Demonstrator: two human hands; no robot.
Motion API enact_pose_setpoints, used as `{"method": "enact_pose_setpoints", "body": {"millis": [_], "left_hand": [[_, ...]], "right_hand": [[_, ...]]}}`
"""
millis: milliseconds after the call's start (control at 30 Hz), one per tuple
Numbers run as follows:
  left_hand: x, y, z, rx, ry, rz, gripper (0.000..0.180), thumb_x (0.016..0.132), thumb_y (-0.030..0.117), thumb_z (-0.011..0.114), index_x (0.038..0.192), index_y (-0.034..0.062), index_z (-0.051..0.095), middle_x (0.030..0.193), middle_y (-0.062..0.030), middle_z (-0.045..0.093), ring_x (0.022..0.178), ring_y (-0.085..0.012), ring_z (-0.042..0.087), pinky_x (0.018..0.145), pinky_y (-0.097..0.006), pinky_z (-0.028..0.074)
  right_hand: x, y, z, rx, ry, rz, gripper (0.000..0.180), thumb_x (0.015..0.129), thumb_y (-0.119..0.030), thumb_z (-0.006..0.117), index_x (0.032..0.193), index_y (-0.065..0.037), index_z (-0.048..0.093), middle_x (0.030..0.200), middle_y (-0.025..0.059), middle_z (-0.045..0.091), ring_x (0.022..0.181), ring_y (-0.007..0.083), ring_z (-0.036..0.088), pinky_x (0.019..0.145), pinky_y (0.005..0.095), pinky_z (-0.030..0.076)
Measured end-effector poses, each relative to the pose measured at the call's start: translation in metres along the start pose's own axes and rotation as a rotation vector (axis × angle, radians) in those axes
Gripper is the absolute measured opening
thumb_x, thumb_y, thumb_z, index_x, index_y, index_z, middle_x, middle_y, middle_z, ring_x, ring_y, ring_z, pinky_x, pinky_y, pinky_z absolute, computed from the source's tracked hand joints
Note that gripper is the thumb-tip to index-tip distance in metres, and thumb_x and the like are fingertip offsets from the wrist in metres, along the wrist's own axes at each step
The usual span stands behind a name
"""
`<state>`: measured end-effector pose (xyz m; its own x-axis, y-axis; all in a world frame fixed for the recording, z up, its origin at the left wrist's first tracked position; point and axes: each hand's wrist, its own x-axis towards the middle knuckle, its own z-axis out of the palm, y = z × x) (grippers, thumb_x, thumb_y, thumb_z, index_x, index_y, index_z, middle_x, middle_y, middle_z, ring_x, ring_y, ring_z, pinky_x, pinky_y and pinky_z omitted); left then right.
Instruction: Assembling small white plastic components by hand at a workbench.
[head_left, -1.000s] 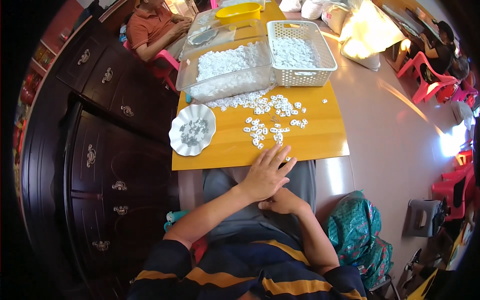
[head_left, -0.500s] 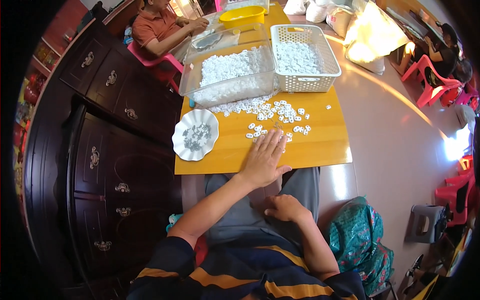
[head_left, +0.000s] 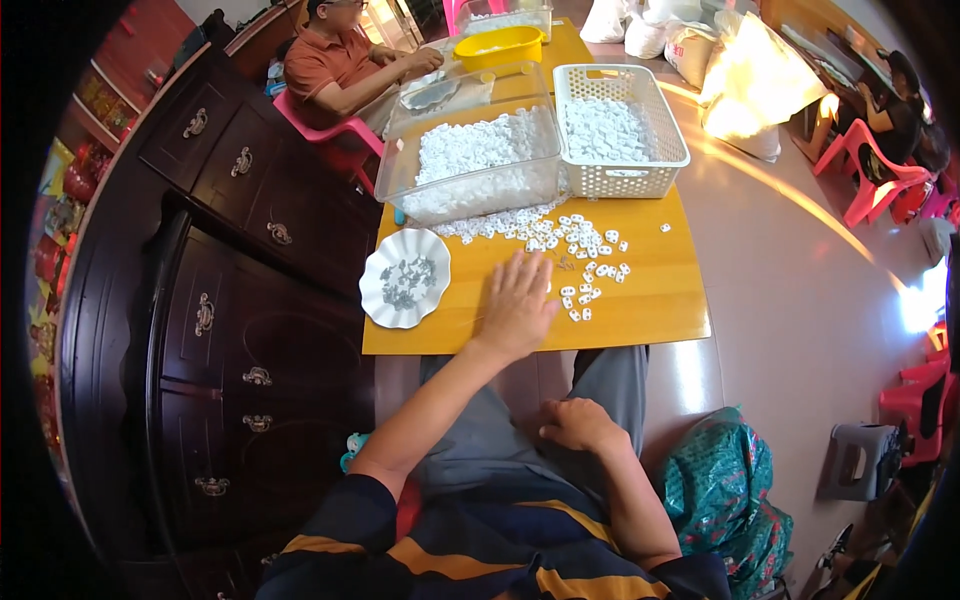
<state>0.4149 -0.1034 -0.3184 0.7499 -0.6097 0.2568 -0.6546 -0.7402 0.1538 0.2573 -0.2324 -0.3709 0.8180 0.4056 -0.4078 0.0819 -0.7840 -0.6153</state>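
Observation:
My left hand (head_left: 518, 305) lies flat on the wooden table (head_left: 640, 315), fingers stretched out and slightly spread. Whatever is under its palm is hidden. Small white oval plastic pieces (head_left: 580, 237), each with two dark holes, are scattered beyond and to the right of the fingers. A few tiny grey metal bits (head_left: 566, 264) lie close to the fingertips. Below the table edge, my right hand (head_left: 583, 424) rests on my lap with its fingers loosely curled; nothing shows in it. Left of my left hand stands a white scalloped dish (head_left: 376, 283) with small grey metal pieces (head_left: 408, 284).
Behind the loose pieces stand a clear plastic bin (head_left: 466, 190) and a white perforated basket (head_left: 628, 180), both holding white pieces. Farther back is a yellow basin (head_left: 498, 46), with a seated person (head_left: 335, 70) beside it. Dark drawers (head_left: 270, 330) line the left; a green bag (head_left: 715, 475) sits at right.
My left hand has slid left and toward me across the table, uncovering several white pieces right of it. My right hand stays on my lap. The view has shifted slightly.

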Motion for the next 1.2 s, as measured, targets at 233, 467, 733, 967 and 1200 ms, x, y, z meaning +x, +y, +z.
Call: {"method": "enact_pose_setpoints", "body": {"millis": [233, 467, 733, 967, 1200], "left_hand": [[0.001, -0.024, -0.004, -0.007, -0.006, -0.026, 0.051, 0.095, 0.024, 0.057, 0.142, 0.0057, 0.053, 0.156, -0.0182, 0.038, 0.147, -0.0412, 0.028, 0.117, -0.060, 0.024], [0.008, -0.018, -0.009, -0.002, -0.079, -0.003, 0.046, 0.097, 0.027, 0.053, 0.139, 0.0056, 0.055, 0.156, -0.0182, 0.038, 0.148, -0.0413, 0.026, 0.118, -0.059, 0.023], [0.019, -0.008, -0.004, 0.000, -0.167, -0.016, 0.048, 0.099, 0.027, 0.052, 0.140, 0.0019, 0.052, 0.156, -0.0182, 0.037, 0.149, -0.0404, 0.024, 0.118, -0.060, 0.021], [0.010, -0.010, 0.006, -0.113, -0.089, -0.041, 0.056, 0.096, 0.026, 0.055, 0.144, -0.0020, 0.046, 0.158, -0.0179, 0.034, 0.150, -0.0409, 0.022, 0.119, -0.058, 0.020], [0.004, -0.023, 0.003, -0.097, -0.092, -0.058, 0.054, 0.095, 0.025, 0.055, 0.144, 0.0027, 0.049, 0.157, -0.0185, 0.035, 0.148, -0.0431, 0.025, 0.117, -0.059, 0.023]], "right_hand": [[0.000, -0.002, -0.001, 0.010, -0.020, 0.014, 0.042, 0.089, -0.037, 0.067, 0.118, -0.007, 0.065, 0.103, 0.0223, 0.071, 0.100, 0.0403, 0.068, 0.088, 0.0478, 0.054], [0.001, 0.008, 0.009, 0.006, 0.056, -0.022, 0.037, 0.092, -0.039, 0.064, 0.112, -0.008, 0.065, 0.096, 0.0218, 0.071, 0.094, 0.0410, 0.068, 0.084, 0.0479, 0.054], [0.001, 0.004, 0.008, -0.026, 0.032, 0.004, 0.037, 0.092, -0.040, 0.065, 0.112, -0.010, 0.065, 0.097, 0.0206, 0.071, 0.094, 0.0398, 0.068, 0.085, 0.0471, 0.054], [0.001, 0.002, 0.005, -0.019, 0.024, 0.029, 0.037, 0.091, -0.040, 0.066, 0.113, -0.010, 0.066, 0.100, 0.0205, 0.072, 0.096, 0.0392, 0.069, 0.086, 0.0465, 0.055], [0.002, 0.002, 0.008, -0.032, 0.011, 0.032, 0.041, 0.091, -0.039, 0.067, 0.119, -0.009, 0.066, 0.105, 0.0207, 0.072, 0.101, 0.0383, 0.069, 0.088, 0.0466, 0.056]]}}
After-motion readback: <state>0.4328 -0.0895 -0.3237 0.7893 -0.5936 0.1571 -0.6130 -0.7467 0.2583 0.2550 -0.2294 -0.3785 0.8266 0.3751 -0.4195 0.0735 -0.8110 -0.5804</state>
